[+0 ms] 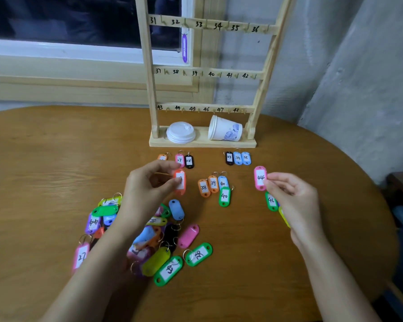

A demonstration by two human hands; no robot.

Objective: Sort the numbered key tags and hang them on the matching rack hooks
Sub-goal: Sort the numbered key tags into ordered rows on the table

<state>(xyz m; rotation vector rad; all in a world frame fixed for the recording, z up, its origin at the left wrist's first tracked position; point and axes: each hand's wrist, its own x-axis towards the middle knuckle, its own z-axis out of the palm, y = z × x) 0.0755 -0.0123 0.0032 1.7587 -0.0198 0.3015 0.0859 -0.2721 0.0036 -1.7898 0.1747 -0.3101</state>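
Observation:
My left hand (149, 182) pinches an orange-red tag (180, 182) whose number my fingers partly cover. A pink tag marked 44 (260, 178) is pinched upright by my right hand (293, 201). The wooden rack (207, 73) stands at the table's back, with hooks numbered 31 to 48. One purple tag (184, 48) hangs on hook 32. Small sorted groups lie in front of the rack: 27 and 28 (184, 160), 33 to 35 (237, 158), 38 to 40 (213, 187). A green tag 46 (271, 201) lies under my right hand. A mixed pile (149, 238) sits near my left forearm.
On the rack's base lie a stack of white lids (180, 132) and a tipped paper cup (225, 129). The round wooden table (56, 159) curves off at right, near a grey wall. A window sill runs behind the rack at left.

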